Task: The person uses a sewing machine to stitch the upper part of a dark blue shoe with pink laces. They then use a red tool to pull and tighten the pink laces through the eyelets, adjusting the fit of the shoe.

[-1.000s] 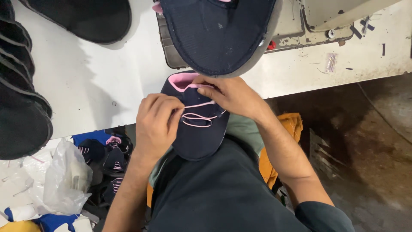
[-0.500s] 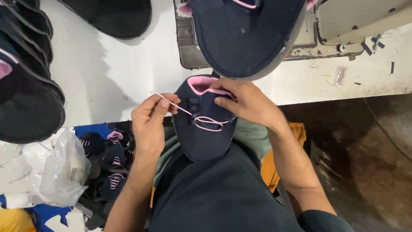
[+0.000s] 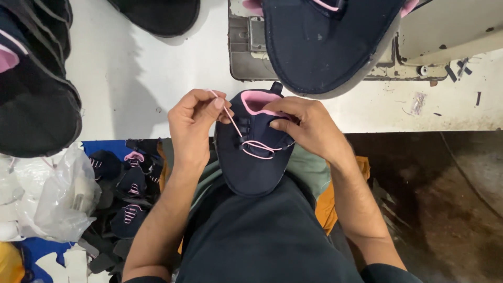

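A navy shoe upper (image 3: pixel 250 162) with pink lining rests on my lap, its opening toward the white table. A pink lace (image 3: pixel 255 148) runs through its eyelets. My left hand (image 3: pixel 191 126) pinches the free end of the lace and holds it taut, up and to the left of the upper. My right hand (image 3: pixel 309 128) grips the upper's right side near the collar, fingers over the eyelets.
A larger navy upper (image 3: pixel 330 42) lies over a grey machine base (image 3: pixel 246 52) on the white table (image 3: pixel 136 78). Dark uppers (image 3: pixel 31 89) are stacked at the left. Below them sit a clear plastic bag (image 3: pixel 57 194) and several small laced uppers (image 3: pixel 128 183).
My left hand has drawn the pink lace out of the eyelets and up to the left, pulling it taut. The camera has moved closer over the upper.
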